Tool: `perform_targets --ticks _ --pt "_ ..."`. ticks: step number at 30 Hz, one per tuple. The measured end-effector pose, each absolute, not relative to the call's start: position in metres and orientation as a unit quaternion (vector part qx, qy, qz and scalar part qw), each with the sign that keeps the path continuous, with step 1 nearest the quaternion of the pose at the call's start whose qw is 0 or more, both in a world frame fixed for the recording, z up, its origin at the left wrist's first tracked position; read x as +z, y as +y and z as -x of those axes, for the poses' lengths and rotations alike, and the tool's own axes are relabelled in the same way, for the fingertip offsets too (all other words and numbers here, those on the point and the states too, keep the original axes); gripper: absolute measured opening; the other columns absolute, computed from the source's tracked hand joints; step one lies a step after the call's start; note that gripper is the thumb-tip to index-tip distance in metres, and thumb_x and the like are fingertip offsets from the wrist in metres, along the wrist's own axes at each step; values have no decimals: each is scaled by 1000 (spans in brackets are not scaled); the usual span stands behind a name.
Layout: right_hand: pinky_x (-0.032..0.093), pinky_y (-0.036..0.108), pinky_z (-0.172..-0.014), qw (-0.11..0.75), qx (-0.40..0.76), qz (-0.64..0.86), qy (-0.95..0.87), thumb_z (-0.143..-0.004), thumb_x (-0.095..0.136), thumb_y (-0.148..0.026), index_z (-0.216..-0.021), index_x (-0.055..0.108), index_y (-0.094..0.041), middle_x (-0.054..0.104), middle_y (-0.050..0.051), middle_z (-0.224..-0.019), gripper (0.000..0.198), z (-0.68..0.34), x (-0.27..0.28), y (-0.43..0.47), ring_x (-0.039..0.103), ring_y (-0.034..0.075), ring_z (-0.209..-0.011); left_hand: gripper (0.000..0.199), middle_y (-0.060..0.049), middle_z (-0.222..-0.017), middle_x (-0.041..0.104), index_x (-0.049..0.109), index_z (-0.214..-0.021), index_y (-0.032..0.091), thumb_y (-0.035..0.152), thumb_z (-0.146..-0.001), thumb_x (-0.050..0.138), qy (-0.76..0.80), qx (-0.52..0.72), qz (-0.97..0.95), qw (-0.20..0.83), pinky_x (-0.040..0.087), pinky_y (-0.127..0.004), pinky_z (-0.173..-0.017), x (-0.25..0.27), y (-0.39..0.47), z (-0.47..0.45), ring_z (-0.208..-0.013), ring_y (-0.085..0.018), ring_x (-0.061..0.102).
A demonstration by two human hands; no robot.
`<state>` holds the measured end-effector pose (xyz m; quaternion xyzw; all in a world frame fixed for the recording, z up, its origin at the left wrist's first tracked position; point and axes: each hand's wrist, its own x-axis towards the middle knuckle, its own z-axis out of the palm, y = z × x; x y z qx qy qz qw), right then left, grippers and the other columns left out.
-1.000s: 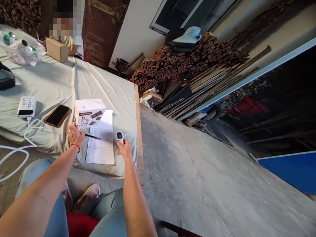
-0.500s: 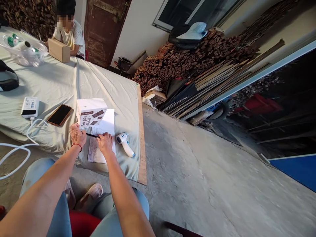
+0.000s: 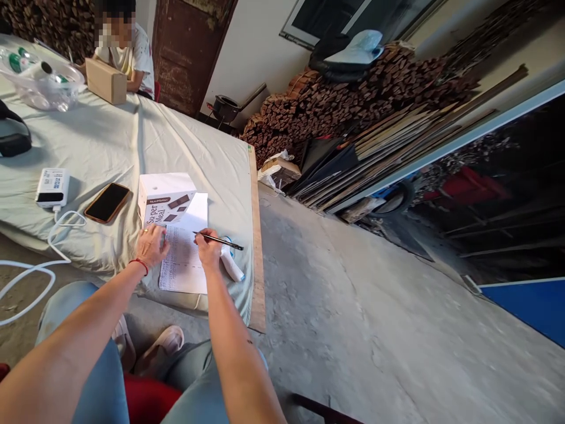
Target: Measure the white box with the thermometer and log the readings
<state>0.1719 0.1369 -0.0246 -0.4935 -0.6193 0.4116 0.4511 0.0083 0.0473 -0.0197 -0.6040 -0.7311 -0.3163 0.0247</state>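
Observation:
A black pen (image 3: 225, 241) is held in my right hand (image 3: 209, 250), its tip pointing left over the sheet of paper (image 3: 183, 268). Dense small writing covers part of the sheet, mostly on its left side. My left hand (image 3: 152, 244) lies flat with fingers out at the paper's left edge, in front of a white box (image 3: 165, 203) marked "Super Meal". The box stands on the far part of the paper. Partly hidden behind my right hand is a white and blue infrared thermometer (image 3: 232, 266).
A phone (image 3: 107, 203) and a white power bank (image 3: 52, 188) with a cable (image 3: 49, 235) lie to the left. Farther off are a cardboard box (image 3: 106, 81), a plastic basin (image 3: 46, 91) of bottles and a seated person (image 3: 139, 59). The table's wooden edge (image 3: 258, 265) is at right.
The pen has left my left hand and is now in writing grip in my right hand, which moved right. My left hand has shifted right onto the paper's edge.

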Motion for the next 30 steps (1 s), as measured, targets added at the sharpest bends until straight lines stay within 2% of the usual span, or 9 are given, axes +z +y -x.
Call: perform_targets --ticks 2,4,6,8,12,30 --pt "48 23 -68 472 437 480 -597 -75 48 -37 -90 54 -14 61 4 -77 29 -155 -29 142 56 11 -66 34 -10 -125 61 59 -113 17 24 -80 53 -690 -265 673 31 39 -43 -97 -17 46 -11 -115 -28 53" --pt "48 24 -69 496 461 470 -566 -71 51 -37 -87 56 -14 62 3 -76 29 -146 -34 145 57 11 -67 44 -7 -144 50 56 -126 16 25 -83 51 -660 -214 720 27 32 -45 -109 -16 46 -14 -131 -27 43" --pt "48 24 -70 512 477 467 -540 -68 55 -39 -83 57 -14 63 3 -75 29 -142 -38 145 58 12 -68 47 -7 -150 43 53 -133 14 27 -88 49 -648 -169 743 14 23 -46 -117 -17 48 -16 -139 -26 35" --pt "49 24 -71 525 475 473 -523 -67 56 -40 -79 59 -14 64 3 -73 29 -141 -41 144 58 12 -69 47 -6 -150 43 53 -135 14 29 -91 46 -650 -141 746 2 20 -47 -119 -18 50 -18 -141 -25 34" --pt "48 23 -69 518 461 486 -532 -67 57 -36 -75 62 -14 65 1 -69 23 -142 -43 143 57 11 -66 47 -5 -149 45 54 -135 15 33 -93 45 -662 -124 739 -3 27 -48 -116 -20 54 -19 -139 -25 36" --pt "49 23 -73 428 395 526 -620 -74 60 -33 -82 69 -17 69 0 -75 21 -143 -43 141 61 12 -71 45 -3 -148 47 55 -134 16 33 -92 48 -669 -120 733 11 30 -44 -113 -18 53 -21 -138 -22 37"
